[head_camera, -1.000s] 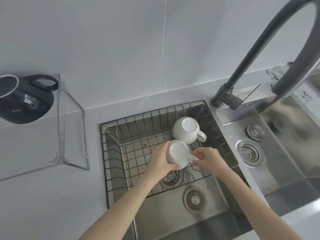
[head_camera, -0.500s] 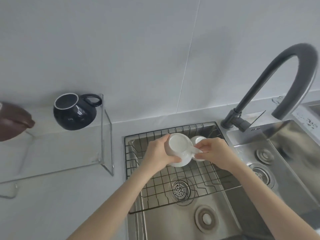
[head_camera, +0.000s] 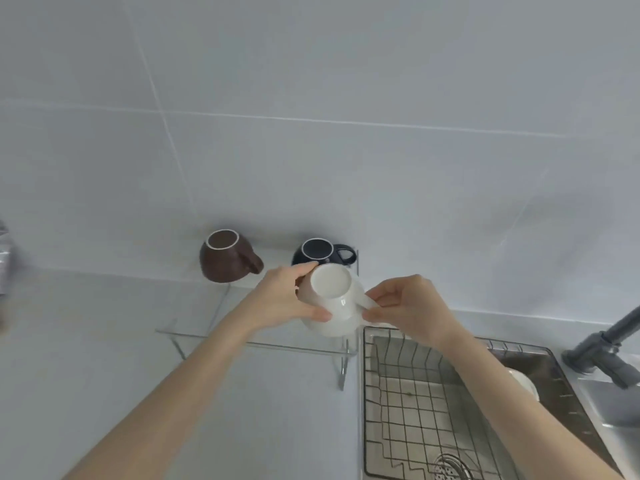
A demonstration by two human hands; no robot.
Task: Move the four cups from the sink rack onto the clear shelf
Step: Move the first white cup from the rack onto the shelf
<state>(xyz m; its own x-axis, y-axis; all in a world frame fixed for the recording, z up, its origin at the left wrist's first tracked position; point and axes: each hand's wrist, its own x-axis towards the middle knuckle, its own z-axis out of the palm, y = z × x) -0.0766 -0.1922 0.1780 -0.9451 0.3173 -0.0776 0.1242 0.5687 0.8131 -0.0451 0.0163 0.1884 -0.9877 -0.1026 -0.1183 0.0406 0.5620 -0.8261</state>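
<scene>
I hold a white cup [head_camera: 334, 299] upside down over the right end of the clear shelf [head_camera: 263, 344]. My left hand [head_camera: 280, 299] grips its body. My right hand [head_camera: 403, 306] pinches its handle. On the shelf behind it, a brown cup [head_camera: 225, 259] and a dark blue cup [head_camera: 320, 252] stand upside down. A second white cup [head_camera: 523, 382] remains in the wire sink rack [head_camera: 415, 403], mostly hidden behind my right forearm.
The steel sink [head_camera: 374, 382] lies at the lower right, with a grey tap [head_camera: 609, 344] at its right edge. A white tiled wall [head_camera: 311, 133] rises behind the shelf. White counter [head_camera: 86, 358] spreads to the left.
Both hands have carried the white cup up and left, out of the sink rack to above the shelf's right end. The view has swung left, and the brown cup now shows fully.
</scene>
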